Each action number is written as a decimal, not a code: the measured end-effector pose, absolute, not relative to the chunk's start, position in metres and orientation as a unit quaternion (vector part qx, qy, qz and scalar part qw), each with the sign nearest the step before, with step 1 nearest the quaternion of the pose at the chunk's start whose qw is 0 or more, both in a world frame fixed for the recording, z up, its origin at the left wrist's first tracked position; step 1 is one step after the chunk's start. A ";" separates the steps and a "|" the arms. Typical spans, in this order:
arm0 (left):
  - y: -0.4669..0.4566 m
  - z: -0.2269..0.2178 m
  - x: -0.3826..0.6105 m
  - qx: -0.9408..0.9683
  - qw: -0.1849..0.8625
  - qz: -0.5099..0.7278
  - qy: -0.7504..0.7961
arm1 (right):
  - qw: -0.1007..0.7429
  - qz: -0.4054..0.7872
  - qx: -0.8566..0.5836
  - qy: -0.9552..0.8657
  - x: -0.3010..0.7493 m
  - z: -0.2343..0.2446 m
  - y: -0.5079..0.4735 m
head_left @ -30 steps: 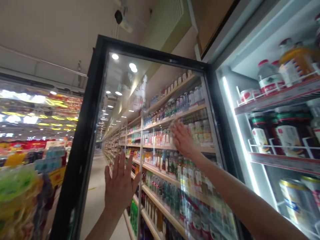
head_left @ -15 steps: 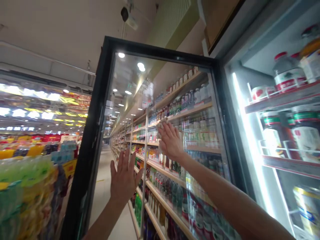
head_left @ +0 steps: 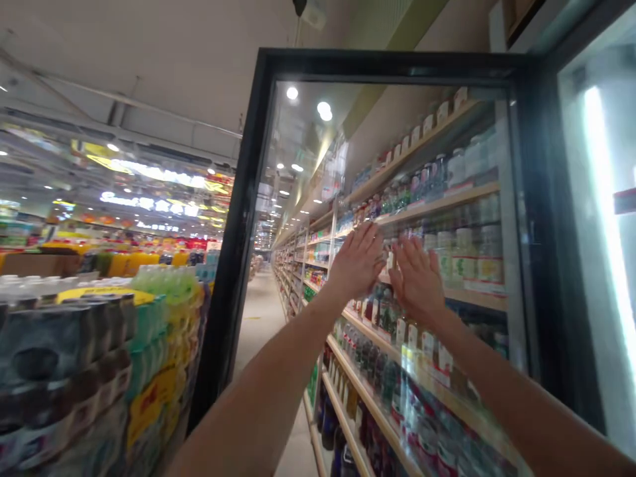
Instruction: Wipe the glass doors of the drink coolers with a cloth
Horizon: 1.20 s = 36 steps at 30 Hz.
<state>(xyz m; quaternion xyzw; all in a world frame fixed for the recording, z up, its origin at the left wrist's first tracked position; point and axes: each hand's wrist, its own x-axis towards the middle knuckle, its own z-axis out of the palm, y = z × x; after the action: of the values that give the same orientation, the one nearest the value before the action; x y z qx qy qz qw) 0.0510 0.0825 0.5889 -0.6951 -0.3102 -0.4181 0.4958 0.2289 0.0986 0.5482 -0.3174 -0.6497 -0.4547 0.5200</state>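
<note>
Store: I am in a supermarket, with a pale ceiling point(head_left: 163, 46) above and to the left of the glass door and lit signs point(head_left: 149, 202) beneath it, blurred.
Glass door point(head_left: 380, 189): upright right in front of me, swung out, its right side meeting the lit cooler point(head_left: 609, 218); a black frame point(head_left: 392, 65) runs around the pane.
My left hand point(head_left: 356, 264): released, fingers stretched up and to the right, back toward me, in front of the middle of the glass door; I cannot tell how firmly the palm meets the pane.
My right hand point(head_left: 419, 283): released as well, laid out flat with fingers pointing up and left, just beside my left hand and before the same door; what may lie under the palm is hidden from me.
In the pane: rows of bottled drinks on wooden shelves point(head_left: 427, 209) show across the right part of the glass door, and a pale aisle floor point(head_left: 258, 311) shows near its left edge.
Left of the door: shrink-wrapped dark bottles point(head_left: 54, 358) are stacked, with teal bottles point(head_left: 149, 331) beside them, nearer the glass door, and a yellow sign point(head_left: 149, 404) in front.
</note>
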 end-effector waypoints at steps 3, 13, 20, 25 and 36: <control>0.075 0.611 -0.012 -0.648 0.463 -0.474 -0.376 | 0.512 -0.480 -0.344 -0.624 0.231 0.544 0.099; 0.076 0.477 0.052 -0.730 0.524 -0.343 -0.274 | 0.518 -0.476 -0.296 -0.646 0.236 0.545 0.101; 0.070 0.480 -0.038 -0.522 0.467 -0.553 -0.451 | 0.484 -0.486 -0.297 -0.664 0.251 0.523 0.098; 0.066 0.397 0.030 -0.720 0.514 -0.363 -0.294 | 0.475 -0.482 -0.287 -0.678 0.257 0.520 0.099; 0.054 0.374 -0.022 -0.583 0.509 -0.488 -0.404 | 0.490 -0.478 -0.294 -0.667 0.253 0.521 0.098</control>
<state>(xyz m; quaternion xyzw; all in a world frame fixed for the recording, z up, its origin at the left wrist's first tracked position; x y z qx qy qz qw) -0.0224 0.0540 0.3738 -0.5834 -0.4038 -0.4878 0.5085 0.2528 0.0977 0.5207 -0.2942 -0.6671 -0.4776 0.4903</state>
